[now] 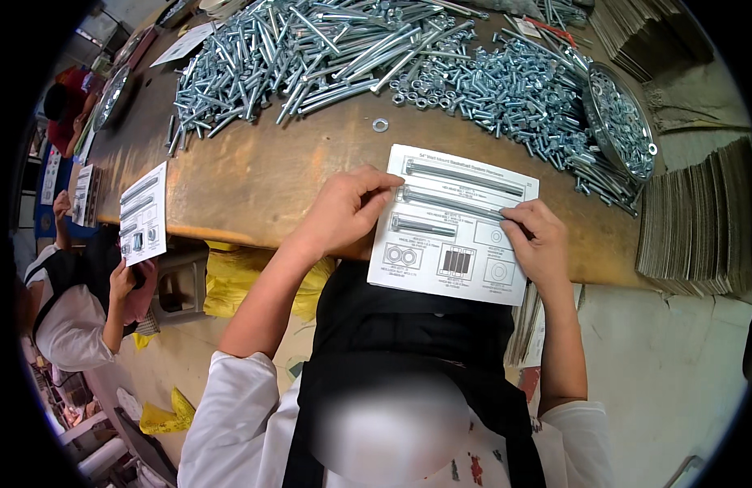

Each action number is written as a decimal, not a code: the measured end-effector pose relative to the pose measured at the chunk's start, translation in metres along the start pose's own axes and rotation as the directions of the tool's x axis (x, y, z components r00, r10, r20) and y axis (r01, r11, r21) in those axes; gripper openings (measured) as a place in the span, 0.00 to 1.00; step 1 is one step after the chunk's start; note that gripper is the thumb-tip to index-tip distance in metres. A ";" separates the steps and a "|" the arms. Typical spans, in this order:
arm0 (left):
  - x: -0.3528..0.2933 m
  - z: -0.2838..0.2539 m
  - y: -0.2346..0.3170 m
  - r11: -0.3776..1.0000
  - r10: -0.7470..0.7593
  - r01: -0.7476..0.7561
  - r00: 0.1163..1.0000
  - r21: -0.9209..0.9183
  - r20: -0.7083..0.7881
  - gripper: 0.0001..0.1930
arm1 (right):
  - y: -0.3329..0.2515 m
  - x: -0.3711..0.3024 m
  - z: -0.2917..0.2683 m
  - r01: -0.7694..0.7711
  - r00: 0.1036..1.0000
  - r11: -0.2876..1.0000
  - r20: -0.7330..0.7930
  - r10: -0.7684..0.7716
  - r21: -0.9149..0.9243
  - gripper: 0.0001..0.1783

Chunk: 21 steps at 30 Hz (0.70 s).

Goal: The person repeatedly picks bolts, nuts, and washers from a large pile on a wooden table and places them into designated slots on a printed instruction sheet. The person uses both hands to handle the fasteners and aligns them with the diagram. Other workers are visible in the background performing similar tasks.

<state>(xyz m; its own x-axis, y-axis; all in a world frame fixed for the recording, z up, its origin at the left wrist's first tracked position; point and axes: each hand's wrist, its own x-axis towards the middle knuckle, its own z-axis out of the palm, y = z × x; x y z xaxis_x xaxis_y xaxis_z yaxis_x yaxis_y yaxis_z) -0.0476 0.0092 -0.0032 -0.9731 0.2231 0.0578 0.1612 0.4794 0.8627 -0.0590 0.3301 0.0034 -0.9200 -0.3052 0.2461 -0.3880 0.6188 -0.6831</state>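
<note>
A white printed hardware card (380, 264) lies at the table's near edge, partly overhanging my lap. Across its top is a long hex bolt (465, 177), with a second long bolt (453, 201) below it and a shorter bolt (422, 226) lower still. Outlined pictures of nuts, washers and a dark-striped part fill its lower half. My left hand (347, 207) is pinched at the head end of the second bolt. At that bolt's other end, my right hand (540, 240) has thumb and fingers closed on its tip.
Beyond the card are a heap of long bolts (286, 61), a pile of small bolts and nuts (514, 89) and a loose washer (380, 124). A metal bowl (620, 122) stands right, near cardboard stacks (701, 220). At left, a co-worker's hand (122, 281) holds a similar card (143, 213).
</note>
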 end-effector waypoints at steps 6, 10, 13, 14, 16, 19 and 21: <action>0.000 0.005 0.005 0.998 -0.049 0.048 0.999 -0.035 -0.012 0.12 | 0.000 0.003 0.008 0.033 0.998 0.999 -0.050 -0.032 0.022 0.08; 0.003 0.009 -0.004 0.996 -0.059 0.057 0.998 -0.067 -0.032 0.11 | 0.003 0.004 0.009 0.048 0.998 0.999 -0.046 -0.048 0.002 0.08; 0.000 0.008 -0.004 0.998 -0.016 0.012 0.998 -0.064 -0.062 0.12 | -0.003 0.005 0.008 0.027 0.999 0.999 -0.039 -0.028 -0.018 0.10; -0.004 0.007 -0.005 0.999 0.018 -0.022 0.996 -0.042 -0.089 0.12 | -0.009 0.002 0.006 0.009 0.998 1.000 -0.054 -0.010 -0.016 0.11; -0.013 0.003 -0.006 0.997 0.040 -0.046 0.995 -0.059 -0.088 0.13 | -0.031 -0.005 0.007 -0.028 0.996 1.000 -0.086 0.027 -0.012 0.12; -0.027 -0.002 0.006 0.997 0.028 -0.027 0.999 -0.074 0.019 0.13 | -0.051 -0.008 0.024 0.007 0.998 0.997 0.066 -0.012 0.077 0.12; -0.029 -0.004 0.013 0.997 0.038 -0.044 0.994 0.063 0.101 0.13 | -0.048 -0.008 0.040 0.058 0.997 0.997 0.054 -0.061 0.057 0.11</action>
<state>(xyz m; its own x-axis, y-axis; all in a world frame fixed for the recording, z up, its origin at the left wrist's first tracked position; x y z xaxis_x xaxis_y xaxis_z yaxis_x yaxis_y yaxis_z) -0.0178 0.0058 0.0080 -0.9446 0.3260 0.0394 0.2144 0.5213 0.8260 -0.0309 0.2739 0.0064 -0.8903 -0.3806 0.2501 -0.4368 0.5581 -0.7056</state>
